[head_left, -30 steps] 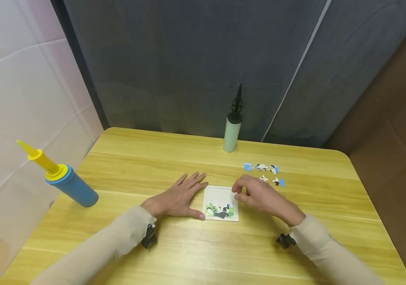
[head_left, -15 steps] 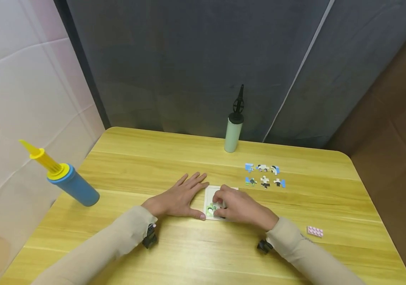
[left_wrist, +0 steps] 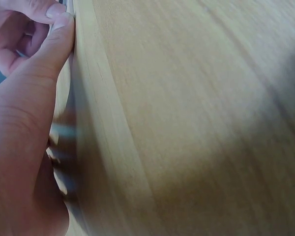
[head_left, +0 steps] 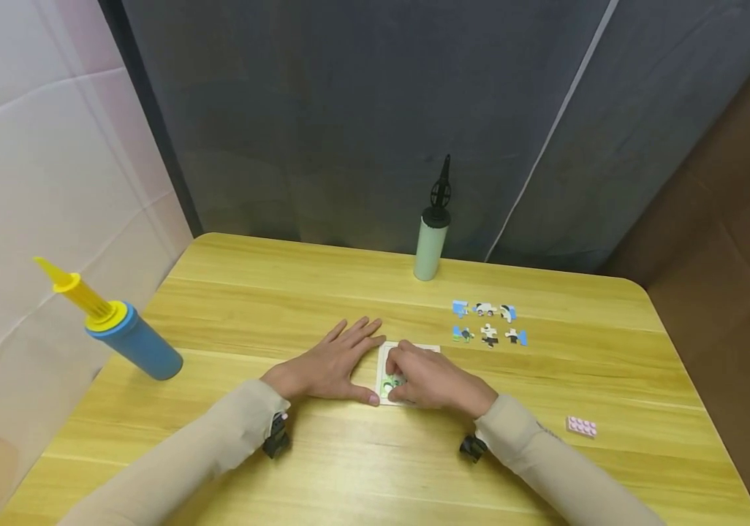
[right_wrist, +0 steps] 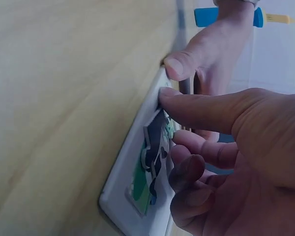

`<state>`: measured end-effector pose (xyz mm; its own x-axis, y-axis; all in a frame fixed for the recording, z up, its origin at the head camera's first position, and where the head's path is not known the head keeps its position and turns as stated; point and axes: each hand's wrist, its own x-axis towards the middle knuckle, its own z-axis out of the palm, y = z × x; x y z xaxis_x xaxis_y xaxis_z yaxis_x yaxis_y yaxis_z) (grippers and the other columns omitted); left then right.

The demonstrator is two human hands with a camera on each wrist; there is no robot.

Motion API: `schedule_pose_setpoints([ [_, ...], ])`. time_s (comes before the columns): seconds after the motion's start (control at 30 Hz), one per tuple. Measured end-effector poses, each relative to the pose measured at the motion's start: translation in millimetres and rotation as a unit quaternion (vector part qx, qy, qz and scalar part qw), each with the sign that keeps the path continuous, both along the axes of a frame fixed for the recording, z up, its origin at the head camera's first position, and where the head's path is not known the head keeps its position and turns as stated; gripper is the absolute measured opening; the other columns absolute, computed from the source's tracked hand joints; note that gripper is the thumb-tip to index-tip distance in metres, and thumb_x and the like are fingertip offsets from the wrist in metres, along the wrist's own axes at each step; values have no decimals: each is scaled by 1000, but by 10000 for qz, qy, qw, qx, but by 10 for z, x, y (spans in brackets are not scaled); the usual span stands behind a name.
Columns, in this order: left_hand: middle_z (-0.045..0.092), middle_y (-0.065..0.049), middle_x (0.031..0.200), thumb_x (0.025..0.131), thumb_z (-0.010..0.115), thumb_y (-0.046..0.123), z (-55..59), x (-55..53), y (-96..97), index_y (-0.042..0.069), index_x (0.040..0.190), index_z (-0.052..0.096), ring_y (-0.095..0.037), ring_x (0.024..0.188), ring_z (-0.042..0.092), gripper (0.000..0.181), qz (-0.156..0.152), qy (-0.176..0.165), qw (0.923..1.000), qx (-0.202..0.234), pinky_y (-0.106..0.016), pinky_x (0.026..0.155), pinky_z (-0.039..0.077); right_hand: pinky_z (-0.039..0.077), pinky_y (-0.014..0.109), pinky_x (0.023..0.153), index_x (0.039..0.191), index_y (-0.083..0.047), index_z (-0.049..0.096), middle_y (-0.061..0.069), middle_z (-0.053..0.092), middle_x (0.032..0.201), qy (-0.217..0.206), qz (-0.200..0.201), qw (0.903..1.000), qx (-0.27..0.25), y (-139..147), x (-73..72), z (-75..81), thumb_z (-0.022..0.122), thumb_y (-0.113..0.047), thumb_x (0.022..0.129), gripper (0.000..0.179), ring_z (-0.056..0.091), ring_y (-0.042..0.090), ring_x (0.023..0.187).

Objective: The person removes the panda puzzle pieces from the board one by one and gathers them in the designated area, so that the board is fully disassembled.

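Observation:
A small white puzzle tray [head_left: 430, 347] lies on the table between the two hands. My left hand [head_left: 332, 365] rests beside it with fingers spread flat on the wood, the thumb touching the tray's near left corner. Over the tray, my right hand [head_left: 430, 376] has its fingers curled, and the thumb and index finger pinch a green-patterned puzzle piece [right_wrist: 170, 129] at the tray's left end. In the right wrist view, a dark puzzle piece [right_wrist: 155, 130] sits tilted on its neighbours. A green puzzle piece [right_wrist: 140, 189] lies in the tray's near corner.
Several loose panda puzzle pieces [head_left: 490, 336] lie in two rows behind the tray to the right. A pink toy brick [head_left: 582, 427] sits by the right forearm. A green hand pump [head_left: 430, 252] stands at the back edge, a blue and yellow pump [head_left: 138, 343] at left.
My right hand has moved left and down, from the tray's right edge to its left end. This uncovered the pink brick and another loose piece. The left hand has stayed put.

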<state>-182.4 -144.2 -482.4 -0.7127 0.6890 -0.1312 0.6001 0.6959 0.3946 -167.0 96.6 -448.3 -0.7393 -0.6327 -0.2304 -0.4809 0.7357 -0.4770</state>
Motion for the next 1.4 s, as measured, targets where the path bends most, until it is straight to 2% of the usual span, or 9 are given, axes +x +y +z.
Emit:
schedule_pose_setpoints([
  [0.27,5,-7,183,91,67,76,-1,3,2,15,171,25,-32,171,2,109,8,-41,10000,-39,-60,138,1,46,28,73,105,-14,58,-1,57,100,-418,-106,9982,-416,-1,-32,-24,84,-20,94,29,52,15,85],
  [0.6,5,-8,183,91,68,75,11,9,-7,15,171,26,-32,170,2,108,6,-28,10000,-16,-59,138,1,50,29,75,104,-18,59,-3,64,98,-530,-33,9964,-654,22,-88,-54,83,-21,95,25,57,13,84],
  [0.97,6,-9,183,92,68,74,55,13,4,13,170,27,-34,170,3,107,-38,-14,10000,24,-61,138,2,56,38,90,119,-16,70,-1,71,111,-556,395,9955,-656,42,-142,-35,80,-18,97,24,65,14,101],
  [1.27,6,-9,183,91,69,74,40,11,4,13,170,28,-33,170,4,107,-19,12,10000,-8,-61,138,2,54,29,81,117,-15,70,-2,71,105,-733,465,9930,-795,53,-160,12,80,-14,96,23,62,10,91],
  [1.4,6,-8,183,91,69,75,29,9,1,13,170,28,-33,170,3,108,-13,3,10000,19,-60,138,2,52,26,72,110,-16,70,-3,70,96,-852,402,9919,-849,54,-171,17,78,-14,97,16,60,9,82],
])
